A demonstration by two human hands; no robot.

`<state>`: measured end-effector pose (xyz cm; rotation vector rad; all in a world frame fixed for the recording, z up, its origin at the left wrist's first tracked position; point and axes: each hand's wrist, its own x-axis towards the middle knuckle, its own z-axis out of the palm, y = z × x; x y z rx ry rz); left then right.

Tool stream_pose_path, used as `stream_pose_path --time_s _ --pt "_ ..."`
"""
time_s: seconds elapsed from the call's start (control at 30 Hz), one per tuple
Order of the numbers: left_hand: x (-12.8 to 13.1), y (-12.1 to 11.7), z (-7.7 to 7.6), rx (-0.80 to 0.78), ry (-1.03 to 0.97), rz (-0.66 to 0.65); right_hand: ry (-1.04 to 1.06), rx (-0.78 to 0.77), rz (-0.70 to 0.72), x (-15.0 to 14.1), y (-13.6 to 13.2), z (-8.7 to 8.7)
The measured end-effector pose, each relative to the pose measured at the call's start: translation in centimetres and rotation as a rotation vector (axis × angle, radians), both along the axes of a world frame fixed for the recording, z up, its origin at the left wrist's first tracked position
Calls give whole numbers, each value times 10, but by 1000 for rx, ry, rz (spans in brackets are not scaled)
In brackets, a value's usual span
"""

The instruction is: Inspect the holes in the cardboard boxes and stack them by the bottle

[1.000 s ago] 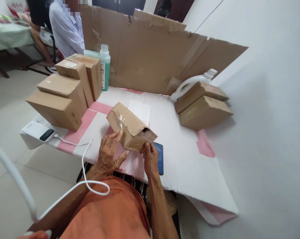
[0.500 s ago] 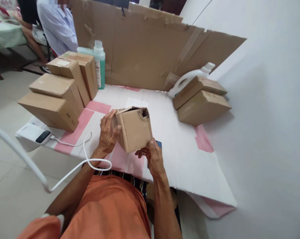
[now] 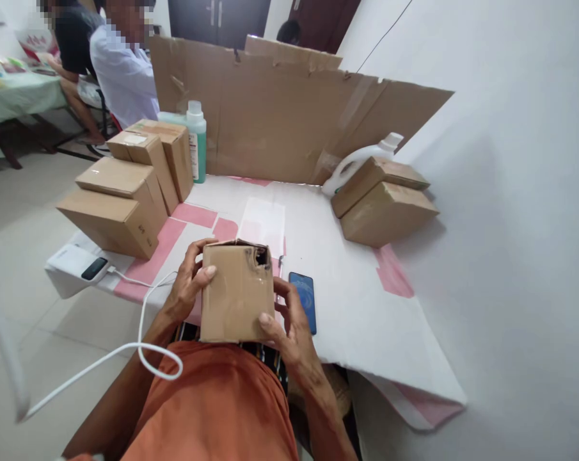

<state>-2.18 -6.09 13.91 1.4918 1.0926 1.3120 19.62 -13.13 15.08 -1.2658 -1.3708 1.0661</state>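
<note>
A brown cardboard box (image 3: 236, 298) with a torn, dark-edged hole at its upper right corner is held between my two hands, close to my body at the table's front edge. My left hand (image 3: 189, 285) grips its left side, thumb on the near face and fingers round behind. On the right side, my right hand (image 3: 289, 326) clasps it with the thumb on the lower right of the face. The box's top flap looks slightly raised. Just right of my right hand lies a phone (image 3: 304, 301) with a blue screen. Behind the box is a pale paper sheet (image 3: 263, 221).
Several cardboard boxes (image 3: 111, 218) and a green liquid bottle (image 3: 198, 144) stand at left. A white power bank (image 3: 78, 264) has a white cable (image 3: 148, 346) looping near my left arm. Two boxes (image 3: 389, 214) and a white jug (image 3: 361, 157) sit right, before a cardboard screen (image 3: 270, 115).
The box has come nearer my body and turned so its face is more level. My right hand has shifted from its bottom corner to its right side, uncovering the phone.
</note>
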Motion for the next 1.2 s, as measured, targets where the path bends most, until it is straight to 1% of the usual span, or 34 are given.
stream_pose_path --time_s 0.07,0.1,0.13,0.2,0.27,0.37,0.47,0.53,0.67,0.73,0.83,0.9,0.97,1.03,1.1,1.13,1.2 --pt "-6 -11 6 -84 -110 -147 77 -6 -4 -4 -2 2" --pt "-7 -15 9 -112 -140 -180 89 9 -3 -6 1 3" --pt "-8 -16 11 -119 -143 -175 86 28 1 -9 5 4" --pt "-8 -17 17 -59 -101 -108 59 67 17 -15 14 5" --pt "-8 -16 26 76 -13 -41 35 99 19 -19 20 5" --pt "-4 -15 43 271 219 23 8 127 2 -22 20 3" --pt "9 -15 57 354 456 86 0 140 48 -21 16 4" --pt "19 -17 63 374 551 123 -4 148 56 -20 15 6" --pt "30 -20 65 359 634 173 -35 172 32 -19 14 8" --pt "30 -20 64 359 647 189 -41 177 44 -19 14 9" --pt "25 -18 63 377 660 177 12 156 44 -25 15 10" --pt "22 -17 62 399 669 184 56 154 -3 -34 16 12" --pt "19 -17 62 423 681 211 68 195 -64 -44 19 16" --pt "16 -15 61 443 689 228 53 241 -88 -52 21 18" --pt "16 -14 60 453 697 228 59 243 -79 -51 23 15" --pt "16 -13 59 454 700 228 79 231 -77 -46 24 11" --pt "16 -11 58 443 704 239 100 196 -142 -29 26 -3"
